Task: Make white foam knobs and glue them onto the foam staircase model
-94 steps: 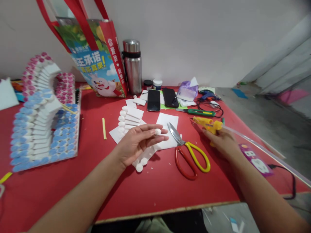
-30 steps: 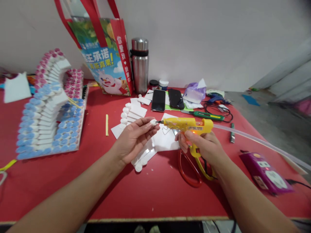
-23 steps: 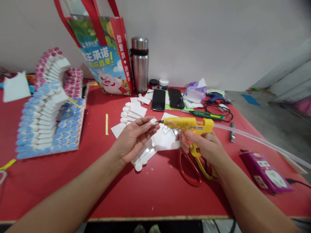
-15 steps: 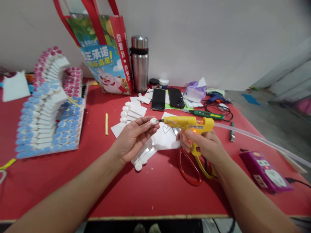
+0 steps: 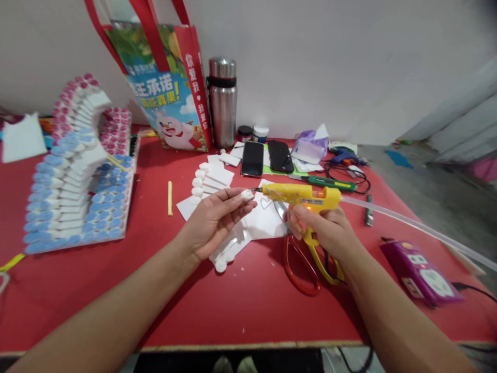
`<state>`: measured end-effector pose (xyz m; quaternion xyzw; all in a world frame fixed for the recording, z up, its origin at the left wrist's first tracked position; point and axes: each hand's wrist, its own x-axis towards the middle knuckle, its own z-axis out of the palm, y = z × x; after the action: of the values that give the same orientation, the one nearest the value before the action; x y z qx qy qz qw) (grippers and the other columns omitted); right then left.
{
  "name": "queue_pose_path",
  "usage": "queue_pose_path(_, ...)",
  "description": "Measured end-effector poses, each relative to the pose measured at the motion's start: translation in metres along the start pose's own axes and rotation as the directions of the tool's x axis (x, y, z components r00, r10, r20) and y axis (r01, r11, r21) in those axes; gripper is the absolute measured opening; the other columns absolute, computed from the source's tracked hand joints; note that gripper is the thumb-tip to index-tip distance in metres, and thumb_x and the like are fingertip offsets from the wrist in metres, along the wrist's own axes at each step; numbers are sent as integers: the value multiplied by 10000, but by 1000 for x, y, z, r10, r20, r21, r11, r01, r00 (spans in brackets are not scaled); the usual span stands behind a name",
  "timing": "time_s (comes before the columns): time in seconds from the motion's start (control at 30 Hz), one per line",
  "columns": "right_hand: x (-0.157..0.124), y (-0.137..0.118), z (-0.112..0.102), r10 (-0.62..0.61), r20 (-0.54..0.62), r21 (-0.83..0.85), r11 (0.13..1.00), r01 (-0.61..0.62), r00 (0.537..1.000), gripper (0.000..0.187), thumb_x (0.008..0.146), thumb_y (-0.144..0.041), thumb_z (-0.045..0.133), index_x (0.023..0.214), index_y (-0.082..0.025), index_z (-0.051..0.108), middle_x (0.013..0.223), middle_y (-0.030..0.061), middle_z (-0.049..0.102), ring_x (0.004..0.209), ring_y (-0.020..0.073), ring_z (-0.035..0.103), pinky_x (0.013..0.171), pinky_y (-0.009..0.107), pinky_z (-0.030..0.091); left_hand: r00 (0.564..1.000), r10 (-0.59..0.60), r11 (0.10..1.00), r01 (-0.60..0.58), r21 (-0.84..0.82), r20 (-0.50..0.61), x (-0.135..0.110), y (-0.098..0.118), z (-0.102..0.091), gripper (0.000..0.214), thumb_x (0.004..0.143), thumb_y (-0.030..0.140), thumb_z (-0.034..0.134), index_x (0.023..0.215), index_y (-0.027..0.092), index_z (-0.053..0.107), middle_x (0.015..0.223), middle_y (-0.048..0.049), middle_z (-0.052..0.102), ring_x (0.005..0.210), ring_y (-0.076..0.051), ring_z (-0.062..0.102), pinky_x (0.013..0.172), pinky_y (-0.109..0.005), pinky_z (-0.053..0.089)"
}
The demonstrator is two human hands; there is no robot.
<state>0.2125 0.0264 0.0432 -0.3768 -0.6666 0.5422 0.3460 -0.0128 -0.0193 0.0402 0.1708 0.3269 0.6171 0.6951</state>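
My left hand point(image 5: 215, 220) pinches a small white foam ball point(image 5: 247, 195) between thumb and fingertips above the red table point(image 5: 233, 305). A yellow hot glue gun point(image 5: 301, 196) is gripped in my right hand point(image 5: 324, 228), its light glowing orange. The nozzle points left, a short gap from the ball. A clear glue stick point(image 5: 411, 225) sticks out behind the gun. Under both hands lie white foam sheets point(image 5: 266, 220) and strips tipped with white balls point(image 5: 227, 254).
Red-and-yellow scissors point(image 5: 306, 264) lie below my right hand. A purple power strip point(image 5: 419, 272) is at right. Phone point(image 5: 252, 159), black case point(image 5: 280, 156), steel flask point(image 5: 222, 103), printed bag point(image 5: 163, 88) stand behind. A blue-and-pink foam model point(image 5: 77, 171) is at left.
My right hand picked the glue gun up from the table and brought its nozzle to the ball in my left hand. In the last half second the nozzle drew slightly back from the ball.
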Motion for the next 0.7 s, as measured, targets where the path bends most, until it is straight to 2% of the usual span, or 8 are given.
queue_pose_path(0.1, 1, -1, -1, -49, -64, -50, 998, 46, 997, 412, 943, -470, 626, 635, -196, 625, 577, 12, 590, 544, 138, 544, 566, 295, 426, 1000, -11, 1000, 11, 1, 21, -1, 0, 0, 137, 878, -17, 665, 878, 85, 757, 835, -70, 789, 792, -138, 780, 798, -181, 629)
queue_pose_path(0.23, 4, -1, -13, -116, -227, -151, 985, 82, 967, 323, 953, -464, 623, 771, -215, 719, 724, 31, 672, 687, 164, 627, 620, 284, 489, 999, -34, 999, 34, -5, 24, -2, 0, -2, 134, 871, -15, 670, 881, 86, 758, 853, -82, 794, 803, -142, 782, 801, -182, 629)
queue_pose_path(0.3, 5, 4, -26, -98, -332, -216, 976, 26, 938, 322, 932, -505, 644, 814, -222, 741, 792, 46, 709, 746, 180, 654, 592, 271, 487, 999, -50, 999, 50, -13, 20, -2, 0, -3, 137, 864, -18, 674, 883, 89, 758, 858, -83, 794, 813, -144, 782, 804, -184, 628)
queue_pose_path(0.4, 1, 20, -52, -11, -467, -280, 950, -136, 884, 371, 870, -574, 695, 875, -208, 759, 857, 70, 737, 759, 191, 662, 528, 256, 458, 997, -77, 997, 78, -24, 26, -2, 0, -2, 146, 846, -29, 680, 878, 93, 756, 858, -81, 792, 813, -141, 778, 798, -185, 627)
queue_pose_path(0.57, -13, 48, -86, 89, -512, -350, 887, -301, 855, 404, 821, -586, 728, 855, -184, 757, 654, 31, 653, 553, 160, 547, 444, 272, 367, 993, -107, 994, 107, -7, 41, -3, -1, 1, 146, 805, -25, 714, 864, 102, 754, 846, -63, 778, 790, -121, 762, 800, -181, 614)
queue_pose_path(0.63, -15, 54, -92, 107, -495, -389, 860, -330, 862, 386, 802, -578, 742, 809, -193, 762, 559, 16, 596, 510, 172, 524, 431, 291, 351, 993, -99, 995, 98, 17, 58, -4, -2, 1, 142, 783, -7, 746, 869, 105, 757, 844, -56, 770, 790, -119, 756, 798, -181, 607)
queue_pose_path(0.7, -15, 55, -94, 68, -481, -444, 841, -309, 874, 347, 786, -554, 758, 755, -209, 762, 515, 16, 571, 511, 196, 538, 437, 309, 363, 994, -78, 996, 75, 49, 71, -5, -3, 1, 151, 757, 20, 786, 876, 111, 762, 840, -48, 762, 795, -126, 753, 789, -190, 602)
